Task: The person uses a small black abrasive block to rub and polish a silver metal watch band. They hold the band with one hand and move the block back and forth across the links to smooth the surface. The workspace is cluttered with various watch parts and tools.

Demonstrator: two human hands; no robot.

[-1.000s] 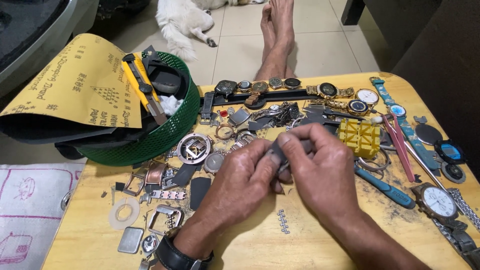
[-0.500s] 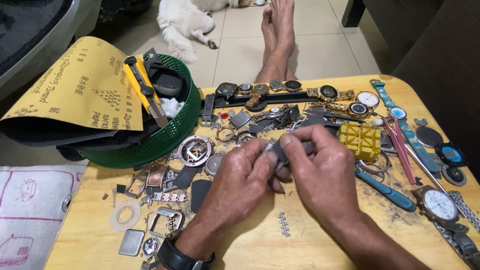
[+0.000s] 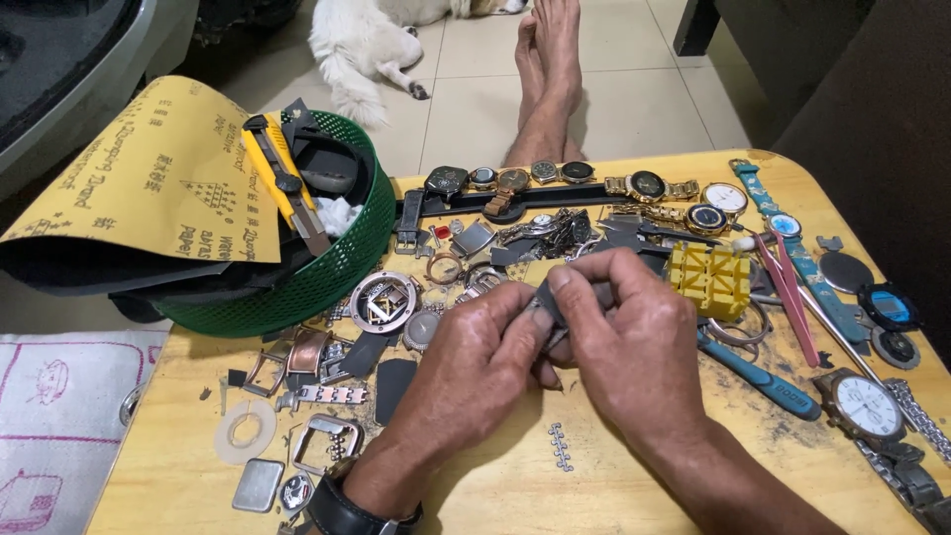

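Wooden table (image 3: pixel 634 495) under both hands, littered with watch parts. Green basket (image 3: pixel 327 267) up and left of the left hand; row of watches (image 3: pixel 535 176) straight ahead past the fingertips. Yellow holder block (image 3: pixel 708 277) just beyond the right hand, blue-handled tool (image 3: pixel 763 381) just right of its wrist side.

Left hand (image 3: pixel 475 372) and right hand (image 3: pixel 629 347) meet at centre, fingers curled shut, both pinching one small dark watch part (image 3: pixel 547 305). Part sits between the two thumbs and forefingers, lifted off the table, mostly hidden. Long axis looks steep, leaning slightly up-right; can't confirm. Both hands equally on it, neither nearer.

Short link strip (image 3: pixel 562 446) lies on the table near the wrists, untouched.
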